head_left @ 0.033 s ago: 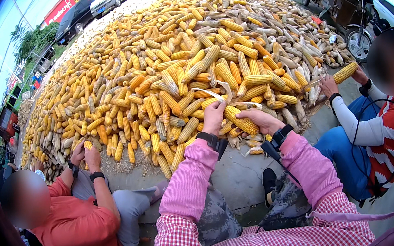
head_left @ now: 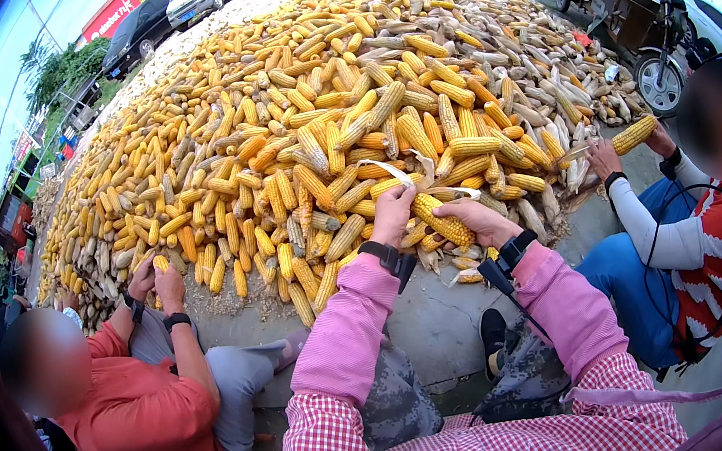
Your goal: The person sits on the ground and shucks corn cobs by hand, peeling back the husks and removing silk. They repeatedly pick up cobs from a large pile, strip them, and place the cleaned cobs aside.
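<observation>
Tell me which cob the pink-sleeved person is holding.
The yellow cob between the left hand and right hand, at centre; the others lie in the pile or neighbours' hands.

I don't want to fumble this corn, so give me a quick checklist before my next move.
1. Right hand on the cob: ok, its thumb rests against the yellow kernels.
2. Left hand at the cob's upper end: ok, fingers curled there.
3. Husk strips loose from the cob: cannot tell, the left fingers cover where they would meet.
4. A hand free for another cob: not ok, both are busy with this one.
5. Neighbours clear of your hands: ok, the left neighbour's hands and the right neighbour's hands are apart from yours, each pair on its own cob.
</observation>
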A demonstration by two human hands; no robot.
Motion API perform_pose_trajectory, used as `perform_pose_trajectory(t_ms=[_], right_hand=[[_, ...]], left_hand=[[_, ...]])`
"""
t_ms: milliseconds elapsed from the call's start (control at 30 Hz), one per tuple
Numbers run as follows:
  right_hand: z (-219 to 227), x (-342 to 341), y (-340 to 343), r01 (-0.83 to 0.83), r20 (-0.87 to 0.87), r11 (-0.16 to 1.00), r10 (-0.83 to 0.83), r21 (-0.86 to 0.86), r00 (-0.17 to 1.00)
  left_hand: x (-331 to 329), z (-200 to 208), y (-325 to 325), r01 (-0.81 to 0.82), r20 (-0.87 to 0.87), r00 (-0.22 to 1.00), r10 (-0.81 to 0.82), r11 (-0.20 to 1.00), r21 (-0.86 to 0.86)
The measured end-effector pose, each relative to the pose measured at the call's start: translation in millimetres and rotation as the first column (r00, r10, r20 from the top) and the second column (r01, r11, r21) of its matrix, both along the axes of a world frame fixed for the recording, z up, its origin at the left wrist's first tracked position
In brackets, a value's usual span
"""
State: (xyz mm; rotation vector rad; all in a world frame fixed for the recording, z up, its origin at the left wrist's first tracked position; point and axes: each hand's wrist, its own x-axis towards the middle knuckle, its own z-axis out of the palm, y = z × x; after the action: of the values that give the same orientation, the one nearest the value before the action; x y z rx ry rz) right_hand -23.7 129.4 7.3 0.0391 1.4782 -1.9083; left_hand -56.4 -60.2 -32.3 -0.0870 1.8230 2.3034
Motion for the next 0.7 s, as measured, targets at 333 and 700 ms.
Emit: perform_pose_trajectory(t_ms=[333, 700], right_hand=[[-5, 6, -35, 0.027, -0.424, 0.96, 0.097, 0.277, 0.901], [7, 18, -54, 0.248, -0.731, 0.895, 0.117, 0.371, 0.673]], left_hand=[[-3, -12, -14, -0.039, -0.121, 0.993, 0.007, 0.963, -0.267], [-4, -4, -20, -0.228, 0.053, 0.974, 0.222, 0.954, 0.195]])
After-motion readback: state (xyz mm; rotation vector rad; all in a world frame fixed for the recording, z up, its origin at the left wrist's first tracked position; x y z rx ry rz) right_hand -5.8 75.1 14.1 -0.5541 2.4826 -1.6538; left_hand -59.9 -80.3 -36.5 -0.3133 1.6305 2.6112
